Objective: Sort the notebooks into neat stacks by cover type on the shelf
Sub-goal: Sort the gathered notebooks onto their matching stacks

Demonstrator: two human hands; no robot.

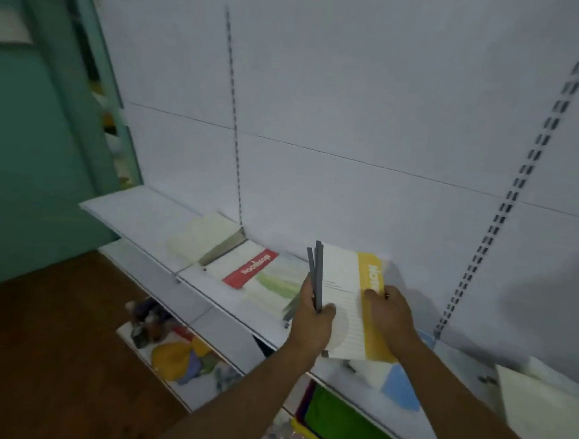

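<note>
Left hand [312, 315] fingers gripping grey-spined notebooks [317, 272], right hand [389, 312] fingers pinching yellow-banded notebook [350, 306], title half hidden

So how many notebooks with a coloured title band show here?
2: the yellow-band notebook held in both hands, and the red-band notebook flat on the shelf. Others may be hidden.

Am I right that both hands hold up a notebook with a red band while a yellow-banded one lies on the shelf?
The colours are swapped. The head view shows the held notebook has a yellow band; the notebook lying on the shelf has the red one. Both the left hand and right hand grip it.
</note>
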